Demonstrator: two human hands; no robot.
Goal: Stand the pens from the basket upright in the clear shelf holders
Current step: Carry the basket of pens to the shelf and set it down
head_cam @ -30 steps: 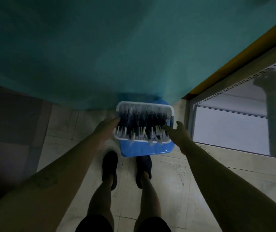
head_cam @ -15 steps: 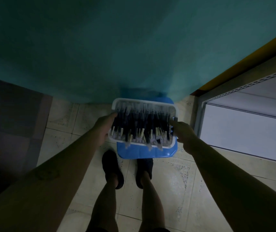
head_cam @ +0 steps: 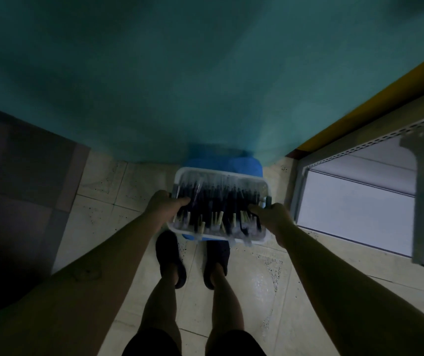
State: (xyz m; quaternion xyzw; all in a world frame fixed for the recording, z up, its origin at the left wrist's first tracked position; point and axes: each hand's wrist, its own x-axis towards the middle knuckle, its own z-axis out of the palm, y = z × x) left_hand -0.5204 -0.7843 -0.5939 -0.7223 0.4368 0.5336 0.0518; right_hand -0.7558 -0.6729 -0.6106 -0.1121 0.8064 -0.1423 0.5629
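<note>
Since the earlier frames our two hands have closed on the basket (head_cam: 221, 175), which now sits nearer to us and is blurred by its own motion. Our left hand (head_cam: 163, 207) grips the left short side, its thumb lying over the rim onto the pens (head_cam: 218, 201), while the other fingers are hidden below the wall. Our right hand (head_cam: 274, 217) grips the right short side in the same way, thumb curled inward over the rim, so the basket hangs between the two hands, in front of our knees.

We see that the basket is white plastic, rectangular with rounded corners and a thin rim. It is filled with many slim dark pens, which lie side by side along its length, and pale cream ends show at the near side. How many there are we cannot tell, because of the blur.

Just under the basket is a blue plastic base (head_cam: 247, 164) with rounded corners; whether the two touch we cannot tell. It stands on a floor (head_cam: 257, 278) of pale speckled tiles, close to a teal wall (head_cam: 205, 86). Our feet in dark slippers (head_cam: 169, 255) stand just beside the base. At the right is a white metal shelf unit (head_cam: 355, 201) with a perforated edge and a grey upright, near our right forearm
</note>
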